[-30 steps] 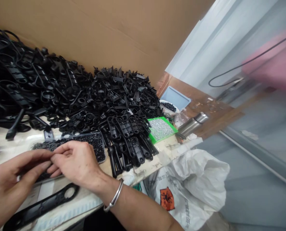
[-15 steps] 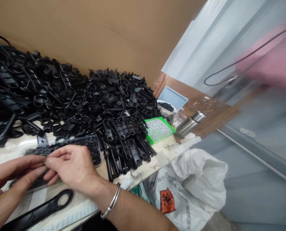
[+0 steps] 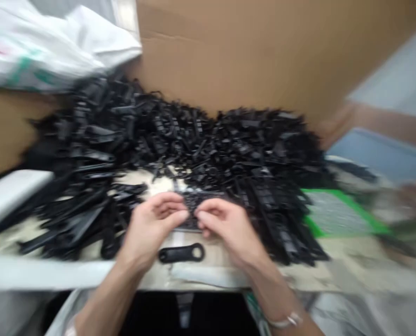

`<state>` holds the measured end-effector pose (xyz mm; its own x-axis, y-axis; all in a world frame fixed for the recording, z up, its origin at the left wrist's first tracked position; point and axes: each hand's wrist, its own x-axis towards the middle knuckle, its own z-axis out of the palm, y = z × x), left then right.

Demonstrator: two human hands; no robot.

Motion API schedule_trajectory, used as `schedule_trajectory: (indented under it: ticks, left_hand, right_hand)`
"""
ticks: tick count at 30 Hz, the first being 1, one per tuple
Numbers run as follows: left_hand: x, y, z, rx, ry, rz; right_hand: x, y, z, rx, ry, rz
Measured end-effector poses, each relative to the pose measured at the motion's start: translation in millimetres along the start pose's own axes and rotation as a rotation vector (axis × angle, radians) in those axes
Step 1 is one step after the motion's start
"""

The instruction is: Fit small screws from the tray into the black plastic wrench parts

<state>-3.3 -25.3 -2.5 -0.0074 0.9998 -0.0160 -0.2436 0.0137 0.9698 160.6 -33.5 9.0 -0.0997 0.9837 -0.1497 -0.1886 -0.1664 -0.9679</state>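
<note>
In the head view, which is blurred by motion, my left hand [image 3: 155, 226] and my right hand [image 3: 227, 226] are held a little apart over a shallow tray of small black parts [image 3: 191, 200]. Thumb and fingers of each hand are pinched together. Whatever sits between the fingertips is hidden or too small to make out. Just below the hands, a flat black plastic arm with a ring at one end [image 3: 181, 253] lies on the table, touched by neither hand.
Behind the hands rises a heap of black plastic parts [image 3: 179, 126] against a cardboard wall [image 3: 257, 56]. Long black parts [image 3: 81, 219] lie at left, more [image 3: 281, 224] at right. A green tray [image 3: 348, 233] holds small silvery pieces. A white sack [image 3: 71, 46] hangs upper left.
My view has swung left, so the hands and trays sit farther right in it. The fingertips met before; now a gap shows between the hands.
</note>
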Motion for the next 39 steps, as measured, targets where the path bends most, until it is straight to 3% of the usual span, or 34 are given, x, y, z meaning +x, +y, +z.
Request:
schedule_trajectory:
  ticks: [9, 17, 26, 30, 34, 39]
  left_hand:
    - [-17, 7, -3.0, -0.166, -0.119, -0.077]
    - [-17, 4, 5.6, -0.14, -0.144, -0.108]
    - [-19, 0, 14.6, -0.085, -0.112, -0.118]
    - [-23, 4, 18.7, -0.056, -0.088, -0.128]
    - [-26, 1, 19.5, 0.042, 0.033, -0.139]
    - [-20, -9, 26.7, 0.048, 0.081, -0.181]
  right_hand:
    - [-19, 8, 3, -0.255, 0.058, -0.162]
    - [-20, 5, 5, -0.264, 0.08, -0.178]
    - [-26, 6, -1, -0.378, 0.098, -0.325]
    - [-28, 5, 0, -0.242, 0.093, -0.203]
    - [-27, 9, 2, -0.055, 0.032, -0.1]
    - [-22, 13, -8, -0.191, 0.092, -0.271]
